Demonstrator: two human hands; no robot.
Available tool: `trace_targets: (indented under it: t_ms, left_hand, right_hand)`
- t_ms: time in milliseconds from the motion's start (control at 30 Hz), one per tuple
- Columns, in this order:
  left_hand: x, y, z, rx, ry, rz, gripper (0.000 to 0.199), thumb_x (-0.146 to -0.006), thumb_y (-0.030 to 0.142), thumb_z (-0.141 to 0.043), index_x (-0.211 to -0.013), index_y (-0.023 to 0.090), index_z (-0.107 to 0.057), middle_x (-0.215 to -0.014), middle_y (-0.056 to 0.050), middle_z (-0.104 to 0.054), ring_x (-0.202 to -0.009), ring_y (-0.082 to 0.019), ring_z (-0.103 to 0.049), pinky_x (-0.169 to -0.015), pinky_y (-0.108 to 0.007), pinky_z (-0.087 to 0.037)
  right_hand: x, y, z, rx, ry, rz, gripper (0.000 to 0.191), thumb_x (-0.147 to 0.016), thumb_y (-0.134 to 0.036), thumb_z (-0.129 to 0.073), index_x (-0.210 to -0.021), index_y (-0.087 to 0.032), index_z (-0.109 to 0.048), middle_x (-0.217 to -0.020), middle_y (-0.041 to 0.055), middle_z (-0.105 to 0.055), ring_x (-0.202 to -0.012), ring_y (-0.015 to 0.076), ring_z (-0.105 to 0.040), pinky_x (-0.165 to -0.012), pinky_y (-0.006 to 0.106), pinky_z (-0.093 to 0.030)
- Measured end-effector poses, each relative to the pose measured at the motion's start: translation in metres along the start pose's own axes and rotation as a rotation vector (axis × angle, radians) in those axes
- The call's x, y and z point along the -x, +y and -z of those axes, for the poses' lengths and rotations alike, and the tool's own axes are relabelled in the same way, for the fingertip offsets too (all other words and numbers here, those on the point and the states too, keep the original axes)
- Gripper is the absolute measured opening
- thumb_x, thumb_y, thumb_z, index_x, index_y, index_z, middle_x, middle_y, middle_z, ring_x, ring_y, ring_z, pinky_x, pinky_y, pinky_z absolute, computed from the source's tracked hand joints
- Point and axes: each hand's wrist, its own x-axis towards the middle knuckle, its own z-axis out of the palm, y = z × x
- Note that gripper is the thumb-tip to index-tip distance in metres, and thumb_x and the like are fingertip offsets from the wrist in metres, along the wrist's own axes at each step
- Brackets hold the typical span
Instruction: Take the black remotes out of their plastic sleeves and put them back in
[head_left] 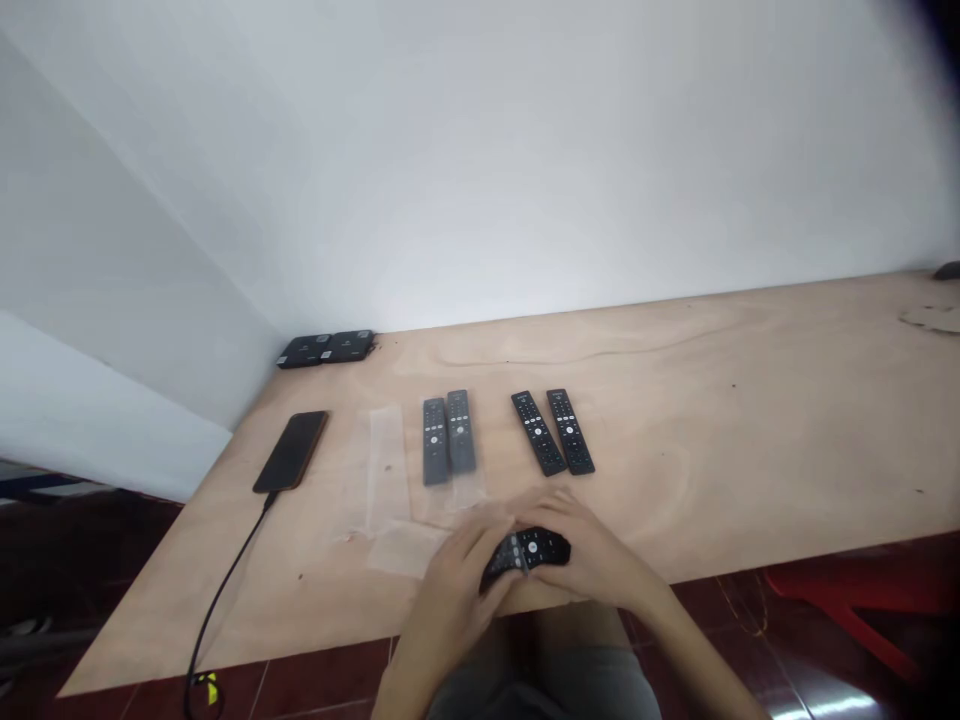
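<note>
Both hands are closed around one black remote control [553, 545] at the table's front edge. My left hand [461, 570] grips its left end, which looks greyish, as if under a clear film. My right hand [581, 550] wraps the darker right end, hiding part of it. Beyond my hands lie two remotes that look hazy under clear plastic, a left one [434, 455] and a right one [461, 440]. To their right rest two bare black remotes, one tilted [538, 435] and one beside it [571, 435].
Clear plastic sleeves [388, 470] lie flat left of the remotes. A phone [291, 452] with a black cable [232, 585] sits on the wooden table [750, 430]. Two black boxes [326, 348] stand by the wall. A red stool [847, 600] is below the right front edge.
</note>
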Motion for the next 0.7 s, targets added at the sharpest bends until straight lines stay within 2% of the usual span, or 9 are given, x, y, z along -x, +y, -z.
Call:
trace_targets:
  t_ms: [67,167,233,300,400,533,700]
  left_hand:
    - [-0.002,0.003,0.0,0.003,-0.005,0.006,0.058,-0.102,0.022,-0.077,-0.157,0.032,-0.06,-0.145,-0.011,-0.075,-0.134,-0.031,-0.074,-0.113,-0.051,-0.065]
    - [-0.002,0.002,0.01,-0.009,-0.003,0.009,0.062,-0.101,0.026,-0.08,-0.158,0.033,-0.059,-0.147,-0.011,-0.074,-0.136,-0.032,-0.072,-0.114,-0.053,-0.064]
    - [0.001,-0.001,0.019,-0.029,-0.003,0.018,0.065,-0.1,0.027,-0.082,-0.159,0.033,-0.058,-0.148,-0.011,-0.073,-0.136,-0.033,-0.072,-0.113,-0.053,-0.065]
    - [0.004,-0.005,0.026,-0.046,-0.005,0.027,0.065,-0.1,0.027,-0.082,-0.159,0.034,-0.058,-0.148,-0.011,-0.074,-0.135,-0.033,-0.073,-0.111,-0.054,-0.065]
    - [0.007,-0.009,0.03,-0.059,-0.011,0.025,0.061,-0.1,0.027,-0.081,-0.157,0.034,-0.06,-0.149,-0.01,-0.074,-0.135,-0.033,-0.074,-0.113,-0.055,-0.065]
    - [0.003,-0.006,0.025,-0.06,-0.016,0.016,0.054,-0.099,0.023,-0.08,-0.15,0.033,-0.065,-0.144,-0.009,-0.077,-0.129,-0.032,-0.077,-0.109,-0.051,-0.067]
    - [0.0,0.0,0.017,-0.094,-0.036,-0.002,0.057,-0.099,0.019,-0.079,-0.152,0.032,-0.064,-0.143,-0.01,-0.076,-0.131,-0.033,-0.076,-0.109,-0.052,-0.067]
  right_hand:
    - [-0.002,-0.002,-0.001,0.003,0.004,-0.007,0.066,-0.081,-0.019,-0.095,-0.142,-0.031,-0.074,-0.142,0.0074,-0.075,-0.134,0.0352,-0.064,-0.125,0.057,-0.045]
    - [0.01,0.003,0.004,-0.026,0.061,-0.072,0.073,-0.083,-0.034,-0.098,-0.151,-0.031,-0.07,-0.148,0.0102,-0.069,-0.139,0.0358,-0.061,-0.125,0.055,-0.048]
    - [0.024,0.011,0.01,-0.047,0.157,-0.124,0.061,-0.096,-0.042,-0.088,-0.153,-0.03,-0.069,-0.146,0.0121,-0.07,-0.136,0.0345,-0.064,-0.122,0.054,-0.052]
    - [0.039,0.019,0.015,-0.066,0.284,-0.184,0.043,-0.108,-0.044,-0.071,-0.148,-0.027,-0.071,-0.134,0.0124,-0.076,-0.121,0.0316,-0.072,-0.112,0.051,-0.06]
    - [0.053,0.024,0.014,-0.075,0.359,-0.239,0.04,-0.113,-0.045,-0.061,-0.148,-0.028,-0.072,-0.142,0.0123,-0.077,-0.127,0.0326,-0.074,-0.115,0.054,-0.06]
    - [0.051,0.016,0.004,-0.081,0.386,-0.234,0.039,-0.113,-0.045,-0.062,-0.146,-0.028,-0.075,-0.152,0.0122,-0.074,-0.141,0.0354,-0.07,-0.124,0.059,-0.056]
    - [0.038,0.008,-0.009,-0.158,0.422,-0.245,0.039,-0.112,-0.046,-0.064,-0.143,-0.027,-0.077,-0.146,0.0131,-0.078,-0.134,0.0359,-0.075,-0.118,0.059,-0.061]
